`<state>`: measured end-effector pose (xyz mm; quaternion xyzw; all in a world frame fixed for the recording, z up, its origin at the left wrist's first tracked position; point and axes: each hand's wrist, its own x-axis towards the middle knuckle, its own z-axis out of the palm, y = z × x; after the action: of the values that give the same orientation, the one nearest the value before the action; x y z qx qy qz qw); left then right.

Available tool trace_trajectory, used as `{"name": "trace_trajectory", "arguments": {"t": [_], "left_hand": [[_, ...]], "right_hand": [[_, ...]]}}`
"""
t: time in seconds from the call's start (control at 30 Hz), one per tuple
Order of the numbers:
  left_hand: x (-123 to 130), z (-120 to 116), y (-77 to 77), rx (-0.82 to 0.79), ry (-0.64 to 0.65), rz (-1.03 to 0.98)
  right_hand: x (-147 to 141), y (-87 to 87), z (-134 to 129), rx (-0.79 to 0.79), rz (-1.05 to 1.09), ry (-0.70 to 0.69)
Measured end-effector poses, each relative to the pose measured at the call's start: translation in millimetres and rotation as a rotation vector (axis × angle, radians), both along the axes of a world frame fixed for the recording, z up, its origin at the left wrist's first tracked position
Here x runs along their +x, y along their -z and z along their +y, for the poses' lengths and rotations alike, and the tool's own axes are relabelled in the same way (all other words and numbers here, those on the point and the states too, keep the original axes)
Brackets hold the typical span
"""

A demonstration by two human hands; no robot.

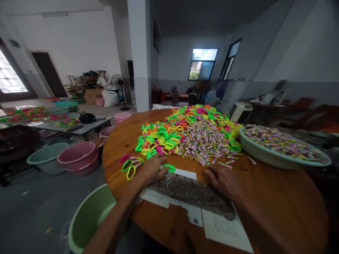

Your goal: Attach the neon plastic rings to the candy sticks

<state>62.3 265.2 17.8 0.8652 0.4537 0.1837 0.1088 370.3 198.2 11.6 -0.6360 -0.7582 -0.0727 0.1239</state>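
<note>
On a round wooden table (169,225) lies a dark stone slab (196,194) over printed paper sheets (227,229). My left hand (155,169) is closed on a bright green plastic loop (169,168) at the slab's left end. My right hand (221,178) is beside the slab's far right edge, its fingers curled; what they hold, if anything, is too small to make out. Beyond the hands sit a heap of small patterned tubes (203,141) and a pile of neon loops (164,135). Several loops joined to tubes (131,165) lie left of my left hand.
A green basin (278,162) full of tubes stands at the table's right. An open green tub (90,215) is below the left edge, with pink tubs (78,157) farther left. Another table (50,124) holds more neon loops.
</note>
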Motion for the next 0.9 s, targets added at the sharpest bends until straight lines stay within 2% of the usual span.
{"name": "trace_trajectory", "arguments": {"t": [0.1,0.17,0.3,0.4,0.5,0.57,0.67,0.77,0.9], "left_hand": [[7.1,14.9,0.8,-0.081,0.079,0.084],[7.0,20.4,4.4,-0.085,0.102,0.091],[4.6,24.8,12.5,-0.109,0.104,0.012],[6.6,18.6,11.3,-0.116,0.086,-0.069],[12.5,5.0,4.5,-0.045,0.152,-0.101],[17.2,-4.3,0.1,-0.001,0.232,-0.090],[22.9,-14.7,-3.4,0.000,0.308,-0.057],[25.4,-19.3,-3.4,-0.027,0.309,-0.063],[25.1,-21.2,-1.5,-0.078,0.306,-0.111]], "right_hand": [[-1.8,6.3,42.2,-0.049,-0.069,0.028],[-4.0,14.5,57.8,-0.060,-0.106,0.044],[-5.2,26.0,68.5,-0.058,-0.152,0.071],[-2.4,23.4,67.5,-0.079,-0.148,0.060],[-0.4,15.2,56.0,-0.116,-0.101,0.056],[-2.8,9.8,39.2,-0.138,-0.048,0.042],[-15.7,3.9,3.6,-0.151,0.084,-0.081],[-31.9,-0.1,-26.3,-0.178,0.152,-0.154],[-34.1,-7.8,-38.3,-0.315,0.213,-0.262]]}}
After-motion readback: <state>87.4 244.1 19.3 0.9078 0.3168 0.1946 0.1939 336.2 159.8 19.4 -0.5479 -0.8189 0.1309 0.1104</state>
